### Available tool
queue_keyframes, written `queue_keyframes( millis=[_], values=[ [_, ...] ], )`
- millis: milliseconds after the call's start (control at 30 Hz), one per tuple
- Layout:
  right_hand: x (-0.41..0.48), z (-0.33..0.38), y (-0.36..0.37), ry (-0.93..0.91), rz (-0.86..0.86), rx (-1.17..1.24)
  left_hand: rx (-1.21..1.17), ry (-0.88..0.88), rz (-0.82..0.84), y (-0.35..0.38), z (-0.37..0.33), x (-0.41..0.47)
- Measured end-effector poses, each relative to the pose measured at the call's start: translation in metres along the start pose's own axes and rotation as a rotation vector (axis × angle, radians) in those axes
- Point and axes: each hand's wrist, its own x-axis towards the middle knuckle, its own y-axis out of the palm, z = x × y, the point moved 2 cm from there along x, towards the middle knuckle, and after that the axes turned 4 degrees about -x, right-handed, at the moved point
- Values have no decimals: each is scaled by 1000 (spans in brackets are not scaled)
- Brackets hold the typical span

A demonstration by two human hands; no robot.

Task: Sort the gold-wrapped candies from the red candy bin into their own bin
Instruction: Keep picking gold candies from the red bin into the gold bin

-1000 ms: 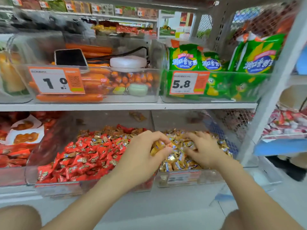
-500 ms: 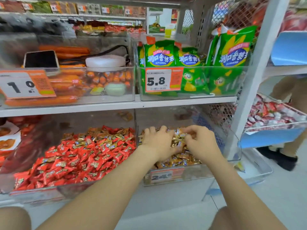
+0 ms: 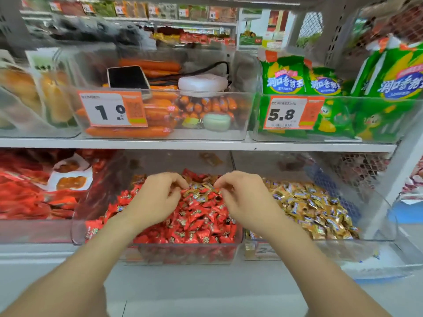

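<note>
- Head view, source: the clear plastic red candy bin [image 3: 79, 227] sits on the lower tier at 6 o'clock of the view centre, under the white shelf board [image 3: 137, 144]. It is heaped with red foil-wrapped candies [image 3: 199, 225].
- Head view, destination: the clear plastic gold candy bin [image 3: 377, 225], heaped with gold foil pieces, stands just beside the red candy bin at its 3 o'clock.
- Head view, task items: a small cluster of stray gold-wrapped candies [image 3: 200, 186] lies on top of the red heap, toward the rear of the red candy bin. It is at 12 o'clock of the gap between the hands.
- Left hand [image 3: 155, 197]: palm down over the red heap, fingers curled, with the fingertips and thumb meeting at the 9 o'clock edge of the cluster. The blur hides whether a wrapper is pinched, so I cannot tell.
- Right hand [image 3: 247, 200]: palm down, fingers curled, with the tips at the 3 o'clock edge of the cluster. Again I cannot tell whether it pinches anything.
- Step in hand, as judged: pick-out. Both hands are working the stray cluster, and no piece is yet on its way to the destination.
- Next move, as judged: close a pinch on gold wrappers only and lift clear of the red heap. Carry toward 3 o'clock over the adjoining walls and release above the gold heap.
- Caution: red pieces lie mixed with the cluster. Check each pinch before carrying it over.
</note>
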Motion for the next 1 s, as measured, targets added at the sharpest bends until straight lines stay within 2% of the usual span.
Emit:
queue_keyframes(
  millis=[200, 300, 400, 467, 667, 767, 1000],
  values=[
    [40, 10, 38, -46, 219, -247, 0, 57, 66, 13, 10, 22],
    [49, 15, 43, -107, 303, -347, 43, 86, 257, 23, 19, 34],
    [53, 15, 42, -71, 322, -291, 83, 99, 462, 30, 22, 41],
    [53, 13, 42, -33, 325, -257, 96, 96, 518, 32, 25, 48],
    [53, 7, 36, 3, 334, -186, 168, 102, 479, 41, 30, 55],
    [52, 4, 27, 20, 249, -49, 183, 103, 383, 43, 26, 53],
    [44, 1, 19, 85, 144, -22, 20, 54, 321, 31, 26, 47]
  ],
)
